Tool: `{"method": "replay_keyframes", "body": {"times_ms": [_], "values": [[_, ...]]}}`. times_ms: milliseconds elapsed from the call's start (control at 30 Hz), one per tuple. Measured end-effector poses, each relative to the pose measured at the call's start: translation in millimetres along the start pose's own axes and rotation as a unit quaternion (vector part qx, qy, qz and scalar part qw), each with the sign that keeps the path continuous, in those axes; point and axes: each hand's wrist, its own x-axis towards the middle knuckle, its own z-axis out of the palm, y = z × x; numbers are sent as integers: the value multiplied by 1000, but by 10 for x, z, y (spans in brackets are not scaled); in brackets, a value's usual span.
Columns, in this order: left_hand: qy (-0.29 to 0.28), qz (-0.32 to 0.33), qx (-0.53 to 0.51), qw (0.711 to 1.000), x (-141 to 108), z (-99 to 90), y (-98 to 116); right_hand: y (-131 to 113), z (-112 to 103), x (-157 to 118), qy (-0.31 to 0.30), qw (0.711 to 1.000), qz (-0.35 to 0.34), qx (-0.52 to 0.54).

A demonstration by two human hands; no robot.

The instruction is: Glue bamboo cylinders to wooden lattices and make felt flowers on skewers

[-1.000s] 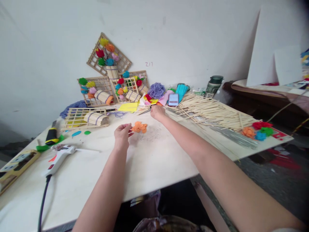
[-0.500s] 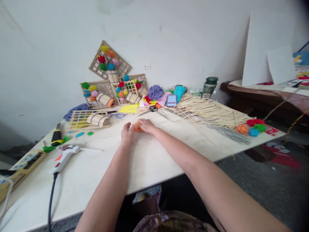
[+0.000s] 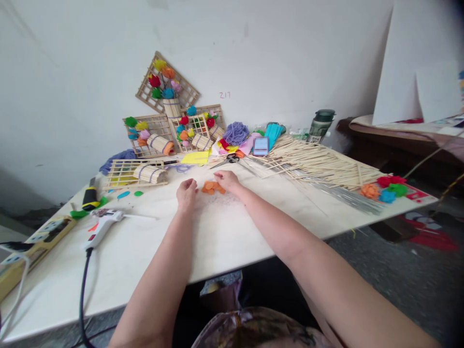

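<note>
- Right hand has slid right, baring petals;
- left hand just left of petals;
- fingers curled; whether pinching, cannot tell;
- light touch seems best

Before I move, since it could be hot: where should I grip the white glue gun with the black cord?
Likely by the handle of the white glue gun, from the table's near side. The handle slants toward that edge, the black cord trailing from its end, while a slim white stick juts rightward from the body's far part.
</note>
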Motion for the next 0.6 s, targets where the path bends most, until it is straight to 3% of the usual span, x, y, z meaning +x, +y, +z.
{"method": "replay_keyframes", "body": {"times_ms": [67,267,433,600], "values": [[5,-9,11,1000,-4,-3,16,19,-39,8,-4,1000,-9,-24],[4,-5,34,999,25,1,3,-77,-111,-41,-26,985,-131,-108],[69,46,139,987,27,-70,48,-139,-122,-113,-40,972,-181,-144],[122,58,146,980,25,-187,257,-110,-97,-119,-12,975,-181,-131]]}}
